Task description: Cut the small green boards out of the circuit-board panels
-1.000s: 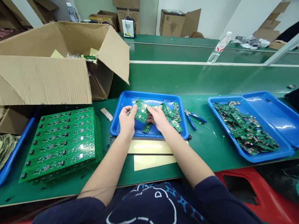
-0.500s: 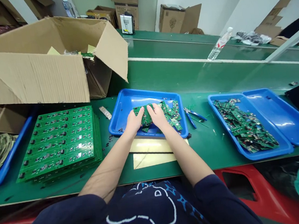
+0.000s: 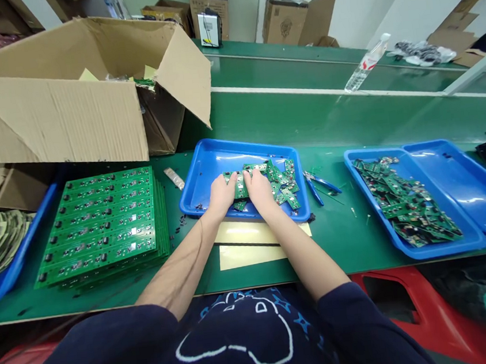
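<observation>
My left hand (image 3: 221,193) and my right hand (image 3: 260,190) meet side by side over the blue tray (image 3: 206,165) in front of me. Both grip one small green circuit board strip (image 3: 240,187) between them, fingers curled on it, low over the tray floor. More small green boards (image 3: 284,184) lie heaped in the tray just right of my right hand. A stack of large green circuit panels (image 3: 104,222) rests on the green bench to the left.
Blue-handled cutters (image 3: 318,183) lie right of the tray. Two more blue trays (image 3: 464,182) stand at the right, one holding several boards (image 3: 405,202). An open cardboard box (image 3: 64,91) sits behind the panels. Yellow sheets (image 3: 249,245) lie by the bench edge. A plastic bottle (image 3: 365,68) lies beyond.
Both hands came down together from above the tray to near its floor, and the board strip they hold went from raised and tilted to low and flat.
</observation>
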